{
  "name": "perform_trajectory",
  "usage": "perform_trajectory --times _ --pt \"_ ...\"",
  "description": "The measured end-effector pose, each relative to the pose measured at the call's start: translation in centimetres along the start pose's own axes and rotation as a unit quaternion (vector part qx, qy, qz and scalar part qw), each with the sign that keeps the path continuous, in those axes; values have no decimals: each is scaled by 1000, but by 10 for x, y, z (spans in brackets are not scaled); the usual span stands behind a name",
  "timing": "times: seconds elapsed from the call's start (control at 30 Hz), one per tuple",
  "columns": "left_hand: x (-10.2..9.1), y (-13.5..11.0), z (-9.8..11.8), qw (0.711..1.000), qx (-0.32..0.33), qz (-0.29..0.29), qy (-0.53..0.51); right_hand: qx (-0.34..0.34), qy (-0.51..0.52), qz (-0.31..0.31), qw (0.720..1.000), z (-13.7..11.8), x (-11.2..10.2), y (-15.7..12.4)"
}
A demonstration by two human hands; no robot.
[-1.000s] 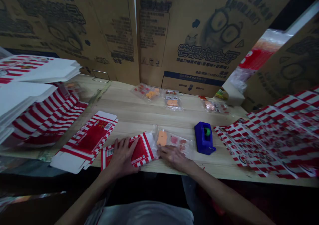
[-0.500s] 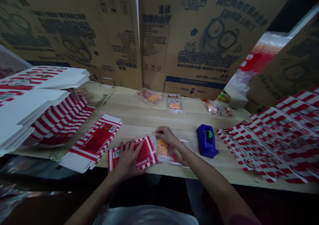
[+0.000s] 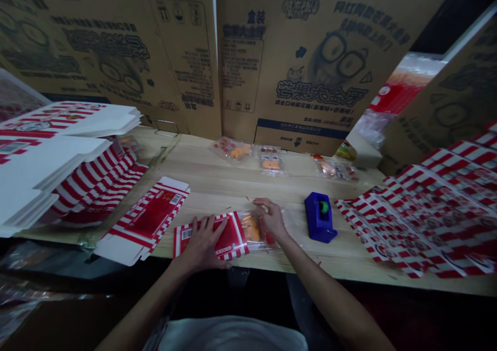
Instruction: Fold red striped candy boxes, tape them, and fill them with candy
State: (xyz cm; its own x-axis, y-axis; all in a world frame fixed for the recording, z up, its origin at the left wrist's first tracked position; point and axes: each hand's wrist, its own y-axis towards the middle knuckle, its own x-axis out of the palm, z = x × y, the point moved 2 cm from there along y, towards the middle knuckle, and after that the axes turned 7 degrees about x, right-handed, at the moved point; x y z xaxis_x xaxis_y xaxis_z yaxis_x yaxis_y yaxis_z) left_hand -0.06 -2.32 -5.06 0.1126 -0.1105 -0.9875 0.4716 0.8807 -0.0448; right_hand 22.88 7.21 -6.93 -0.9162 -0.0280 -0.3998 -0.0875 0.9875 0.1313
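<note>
Pressing down on a red-and-white striped carton (image 3: 233,237) near the front edge of the wooden desk (image 3: 217,185), the left hand (image 3: 204,242) lies with its fingers spread, not clenched, while the right hand (image 3: 271,219) grasps a clear plastic snack bag (image 3: 250,228) whose end meets the carton's open side. A blue tape dispenser (image 3: 319,217) stands just right of them.

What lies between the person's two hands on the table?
The head view shows the end of a red-and-white striped carton and a clear plastic bag with orange pieces between the left hand and the right hand.
</note>
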Motion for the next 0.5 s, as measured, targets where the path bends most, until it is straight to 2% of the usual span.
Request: perform_trajectory --times 0.07,0.13,0.2,0.23,0.27,0.33,0.4,0.5 --pt "2 -1 -3 1000 3 -2 -2 30 -32 83 996 8 -35 -6" --pt "4 -2 -4 1000 2 0 -6 94 -90 130 983 17 -69 -15" --pt "6 -1 -3 1000 5 5 -13 160 -127 119 972 24 -88 -25" --pt "6 0 -1 1000 9 8 -17 179 -124 108 970 27 -90 -30" --pt "6 1 2 1000 14 13 -22 186 -109 98 972 27 -87 -34" --pt "5 6 10 999 28 27 -31 174 -61 85 979 24 -68 -41" --pt "5 11 20 998 38 43 -37 164 12 52 985 15 -38 -46" --pt "7 17 30 997 37 59 -35 149 111 -33 982 -3 4 -53"
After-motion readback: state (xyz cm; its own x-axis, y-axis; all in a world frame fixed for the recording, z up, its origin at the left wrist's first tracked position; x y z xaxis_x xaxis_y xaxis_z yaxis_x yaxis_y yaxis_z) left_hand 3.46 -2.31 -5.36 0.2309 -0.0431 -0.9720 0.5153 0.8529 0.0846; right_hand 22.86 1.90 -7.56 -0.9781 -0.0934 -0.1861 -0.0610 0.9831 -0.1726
